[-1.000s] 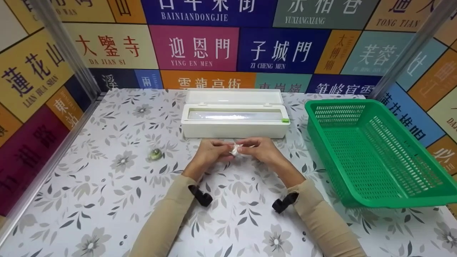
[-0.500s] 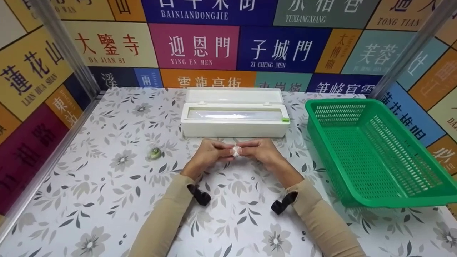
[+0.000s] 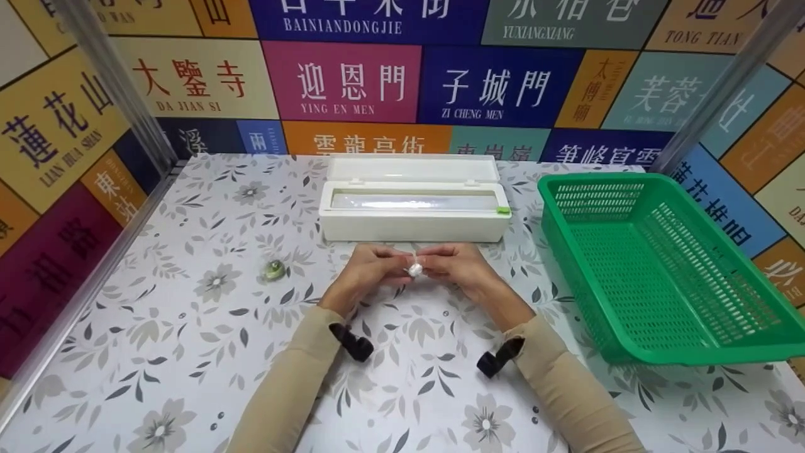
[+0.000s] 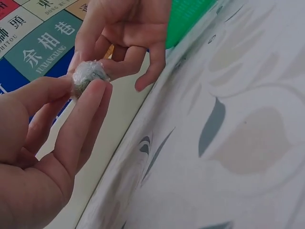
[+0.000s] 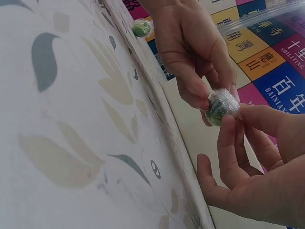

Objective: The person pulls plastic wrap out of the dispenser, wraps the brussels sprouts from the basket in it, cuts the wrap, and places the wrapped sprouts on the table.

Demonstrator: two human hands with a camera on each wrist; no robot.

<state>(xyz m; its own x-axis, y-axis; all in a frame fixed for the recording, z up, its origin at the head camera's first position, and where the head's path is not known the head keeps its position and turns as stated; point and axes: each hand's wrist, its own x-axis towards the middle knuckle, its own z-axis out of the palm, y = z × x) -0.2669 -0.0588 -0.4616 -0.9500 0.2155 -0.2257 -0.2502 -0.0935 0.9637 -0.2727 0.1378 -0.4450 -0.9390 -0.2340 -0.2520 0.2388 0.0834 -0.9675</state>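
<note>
A small round green thing wrapped in crinkled cling film [image 3: 415, 270] is held between both hands, over the table just in front of the white box. My left hand [image 3: 372, 267] pinches it from the left with thumb and fingertips. From the other side, my right hand [image 3: 460, 261] pinches it too. In the right wrist view, green stripes show through the film on the wrapped ball [image 5: 220, 109], with film bunched whitish on one side. Its exact kind cannot be told. A second film-wrapped green ball [image 3: 274, 270] lies on the table to the left of the hands.
A white cling film dispenser [image 3: 415, 228] with its lid raised and a green slider [image 3: 502, 210] stands behind the hands. On the right is a green perforated plastic basket [image 3: 666, 289]. Walls with coloured sign panels [image 3: 343, 82] enclose the flower-patterned table [image 3: 144, 333].
Both hands stay in nearly the same place. The fingers have shifted around the wrapped ball, and its white bunched film now sits slightly lower between the fingertips.
</note>
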